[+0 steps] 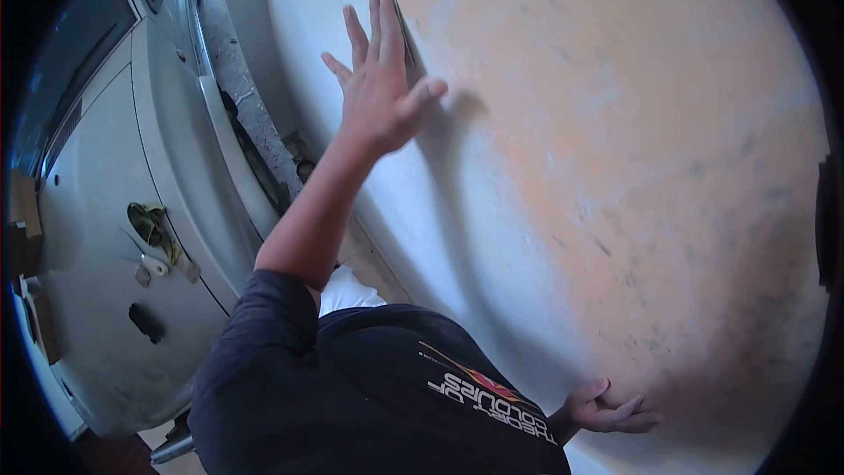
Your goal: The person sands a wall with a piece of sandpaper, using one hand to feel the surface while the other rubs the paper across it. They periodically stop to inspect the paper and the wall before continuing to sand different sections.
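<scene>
My left hand (382,88) reaches up along a large pale panel (492,237) with patches of orange-beige. Its fingers are stretched out and spread, the thumb sticking out to the right. A thin flat pad (404,31) lies between the longer fingers and the surface, with its edge showing; the fingers rest on it without curling round it. Low on the right, my right hand (611,406) is beside the panel, fingers apart and nothing visible in it. Whether it touches the surface is unclear.
A light-coloured car (97,158) stands on the left. On its bodywork lie a green cloth (148,222), a roll of tape (156,266) and a small black object (145,323). Cardboard boxes (40,317) are at the far left. A narrow strip of floor (233,79) separates car and panel.
</scene>
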Available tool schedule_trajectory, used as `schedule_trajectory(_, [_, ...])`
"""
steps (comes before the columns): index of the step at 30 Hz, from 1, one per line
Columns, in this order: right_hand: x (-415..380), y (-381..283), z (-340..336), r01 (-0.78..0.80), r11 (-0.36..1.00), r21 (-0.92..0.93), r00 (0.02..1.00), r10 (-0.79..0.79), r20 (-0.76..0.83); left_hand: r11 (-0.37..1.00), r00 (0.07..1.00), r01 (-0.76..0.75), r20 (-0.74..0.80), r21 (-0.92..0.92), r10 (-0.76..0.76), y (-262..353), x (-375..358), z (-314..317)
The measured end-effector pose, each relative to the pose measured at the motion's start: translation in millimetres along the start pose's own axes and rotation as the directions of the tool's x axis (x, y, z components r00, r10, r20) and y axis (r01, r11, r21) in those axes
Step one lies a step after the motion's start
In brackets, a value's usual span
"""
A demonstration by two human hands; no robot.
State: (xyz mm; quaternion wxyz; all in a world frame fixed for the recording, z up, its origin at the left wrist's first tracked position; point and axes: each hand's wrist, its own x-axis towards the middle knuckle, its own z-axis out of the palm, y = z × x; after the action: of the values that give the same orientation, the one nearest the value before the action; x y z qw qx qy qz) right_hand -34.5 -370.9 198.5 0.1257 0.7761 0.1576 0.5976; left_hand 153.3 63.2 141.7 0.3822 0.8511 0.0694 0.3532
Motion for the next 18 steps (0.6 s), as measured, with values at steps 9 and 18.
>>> schedule_trajectory(9, [8,-16,6,0.048,0.975,-0.218,0.998,-0.055,-0.024,0.995,0.998,-0.019,0.067,0.097,0.012,-18,7,-6])
schedule_trajectory(18, [11,-15,2,0.071,0.959,-0.276,0.997,-0.062,0.042,0.983,0.997,0.031,-0.07,0.181,-0.018,-46,104,-40])
